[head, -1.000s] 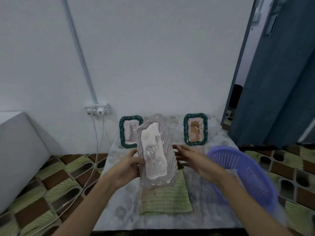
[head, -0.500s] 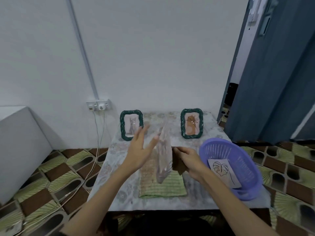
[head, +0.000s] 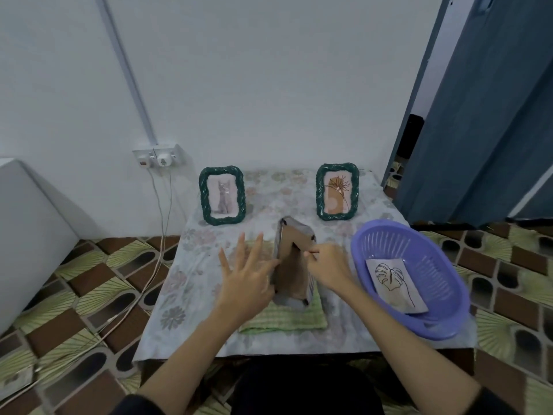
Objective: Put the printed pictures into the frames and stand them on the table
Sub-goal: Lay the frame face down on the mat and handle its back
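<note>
At the back of the bench [head: 299,339], two green rope-edged frames standing upright, well apart: cat picture frame [head: 222,195] on the left, flower picture frame [head: 337,191] on the right. Both counted as done. Nearer, over the green cloth [head: 287,319], a third, pale frame [head: 292,262] held on end with its brown backing toward the camera and its lower edge on or just above the cloth; whether a print sits inside cannot be told from this side. Left hand [head: 250,280] spread beside the pale frame, fingers [head: 241,244] straight and apart, thumb against the frame's left edge. Right hand [head: 327,265] curled at the backing, fingertips pinching near the small clip at its right edge, probably turning it or working the stand. To the right, a purple basket [head: 419,244] with one leaf print [head: 395,284] lying loose in it, unframed. Judged roughly half done or a little past: pale frame to be closed and stood, leaf print yet to be framed, though no spare frame in view.
</note>
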{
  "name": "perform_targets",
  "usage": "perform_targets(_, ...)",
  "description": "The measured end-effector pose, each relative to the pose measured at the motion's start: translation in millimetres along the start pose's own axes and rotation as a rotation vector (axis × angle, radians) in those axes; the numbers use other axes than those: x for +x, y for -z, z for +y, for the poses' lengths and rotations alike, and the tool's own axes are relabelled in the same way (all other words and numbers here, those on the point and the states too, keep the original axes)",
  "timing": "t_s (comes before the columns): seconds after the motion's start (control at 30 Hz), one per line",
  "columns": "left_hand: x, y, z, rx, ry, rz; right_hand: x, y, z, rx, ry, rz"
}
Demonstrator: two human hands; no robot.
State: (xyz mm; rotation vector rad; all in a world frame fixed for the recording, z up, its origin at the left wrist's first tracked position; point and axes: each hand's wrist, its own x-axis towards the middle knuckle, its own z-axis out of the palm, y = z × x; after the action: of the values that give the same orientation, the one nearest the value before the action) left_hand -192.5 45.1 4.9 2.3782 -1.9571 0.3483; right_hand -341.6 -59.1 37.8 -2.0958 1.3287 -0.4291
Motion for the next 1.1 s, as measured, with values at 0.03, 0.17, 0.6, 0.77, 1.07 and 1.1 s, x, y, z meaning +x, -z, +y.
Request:
perform_targets(0.03,0,-7,-1,0.001,0.016,-0.006,6,-8,2,-0.030,0.004,-0.017)
perform_targets(0.17,-1,-34,-11,-0.007,0.064,-0.110,23,-32,2,-0.146,-0.017,-0.084)
perform_targets(0.6,-14,-106,-39,-0.251,0.161,-0.365,32,-93,-24,-0.482,0.082,-0.263)
perform_targets(0.77,-19,-115,-38,-0.220,0.166,-0.494,23,-108,-17,-0.526,0.080,-0.253)
perform_targets(1.07,-18,-97,-12,-0.457,0.107,-0.481,2,-90,66,-0.046,-0.036,-0.192)
perform_targets(1.1,-19,-97,-7,-0.429,0.091,-0.500,-2,-90,74,-0.049,-0.026,-0.209)
